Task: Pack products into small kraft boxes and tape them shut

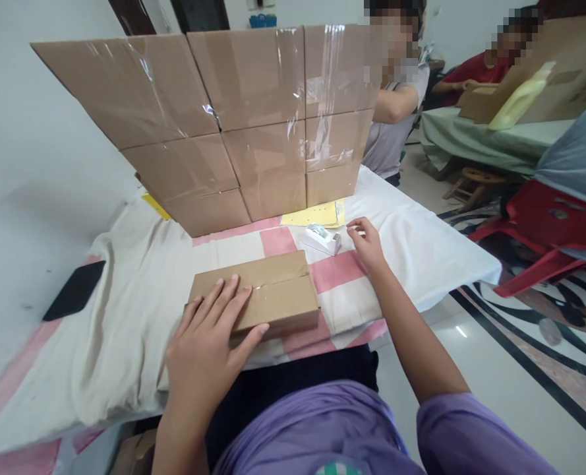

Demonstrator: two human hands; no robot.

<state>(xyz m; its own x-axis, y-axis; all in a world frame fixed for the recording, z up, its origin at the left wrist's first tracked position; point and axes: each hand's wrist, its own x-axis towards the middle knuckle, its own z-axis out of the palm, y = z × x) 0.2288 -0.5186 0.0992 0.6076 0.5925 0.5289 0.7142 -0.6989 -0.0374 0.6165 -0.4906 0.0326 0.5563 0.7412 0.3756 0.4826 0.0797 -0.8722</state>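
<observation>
A closed brown cardboard box (283,290) lies flat on the cloth-covered table near its front edge. My left hand (208,330) rests on the left part of its top, fingers spread and thumb along the front edge. Just right of a white tape dispenser (322,239) is my right hand (366,243), raised with its fingertips pinched together; anything between them is too small to make out. Behind the dispenser lies a yellow printed sheet (315,215). A tall wall of taped cardboard boxes (267,158) stands at the back of the table.
A black flat object (75,290) lies on the table (124,316) at the left. Across from me is a person in a grey top (384,148). Another person in red sits farther right, behind a green-covered table (441,135). A red chair (550,224) stands on the right.
</observation>
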